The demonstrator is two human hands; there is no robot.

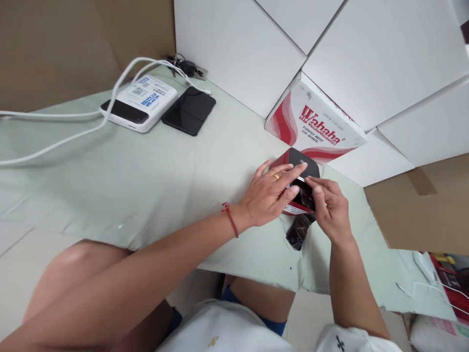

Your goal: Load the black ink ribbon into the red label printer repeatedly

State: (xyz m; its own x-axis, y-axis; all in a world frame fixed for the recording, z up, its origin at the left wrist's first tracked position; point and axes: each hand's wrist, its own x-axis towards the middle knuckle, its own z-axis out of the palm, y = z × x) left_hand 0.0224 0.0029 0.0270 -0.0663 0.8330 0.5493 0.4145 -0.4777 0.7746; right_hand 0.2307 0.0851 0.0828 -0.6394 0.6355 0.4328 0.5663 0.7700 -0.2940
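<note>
A small red box (pixel 279 161) with a black top panel (pixel 311 168) stands on the covered table, its near side open. My left hand (pixel 269 193) is laid over its left part, index finger stretched across the black panel and thumb at the front edge, gripping it. At the opening's right edge, the thumb and fingers of my right hand (pixel 331 208) are pinched together. Just beside them, a dark marbled packet (pixel 307 196) shows inside the opening; what the fingertips hold is hidden. Another dark marbled packet (pixel 298 232) lies on the table in front.
Behind the box, a white and red water carton (pixel 315 122) leans against the white tiled wall (pixel 234 54). At left are a white power bank (pixel 146 100) with a white cable (pixel 115 93), a black phone (pixel 190 110) and keys (pixel 188 66). Cardboard (pixel 421 210) borders the right side.
</note>
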